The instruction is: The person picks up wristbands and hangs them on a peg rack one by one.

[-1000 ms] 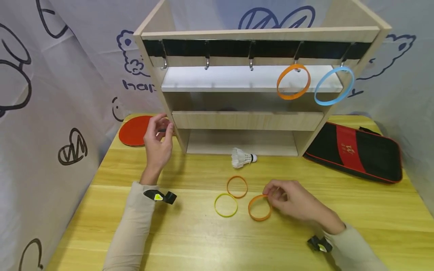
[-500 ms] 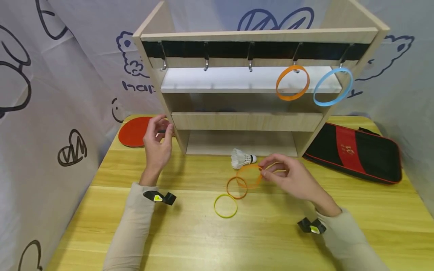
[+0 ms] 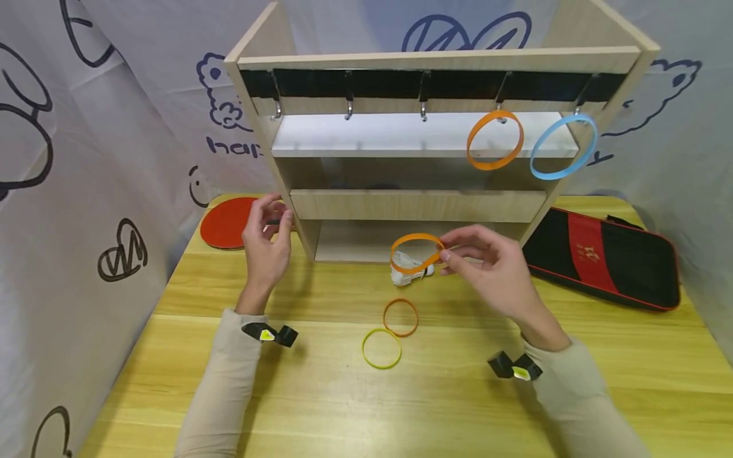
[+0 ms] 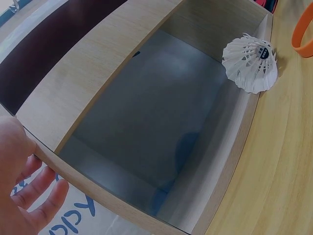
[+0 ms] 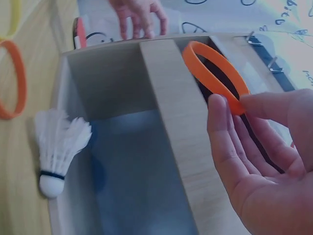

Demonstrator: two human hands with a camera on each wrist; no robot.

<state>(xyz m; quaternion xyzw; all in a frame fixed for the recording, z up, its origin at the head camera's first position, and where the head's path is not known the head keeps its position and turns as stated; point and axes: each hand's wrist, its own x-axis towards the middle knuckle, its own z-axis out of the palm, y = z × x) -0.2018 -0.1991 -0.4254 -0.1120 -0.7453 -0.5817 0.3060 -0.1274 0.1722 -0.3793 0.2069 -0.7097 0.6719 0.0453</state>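
"Since you log near to far, what's closest?"

"Yellow ring (image 3: 381,367), flat on the table (image 3: 321,407); dark-orange ring (image 3: 384,317) just beyond."

"Your right hand (image 3: 498,273)?"

"Thumb and fingers pinching a bright orange ring (image 3: 417,236), raised clear of the tabletop. It juts left from my fingertips, long axis running left to right, overlapping the shuttlecock (image 3: 403,278) in head view."

"And that points?"

"Cork to my right, at the foot of the shelf unit (image 3: 418,207)."

"Left hand (image 3: 266,245)?"

"Fingers loosely bent by the side panel (image 3: 308,240); contact, can't tell."

"Farthest?"

"Hanging orange ring (image 3: 487,166), blue ring (image 3: 554,175), on right-side hooks (image 3: 501,95)."
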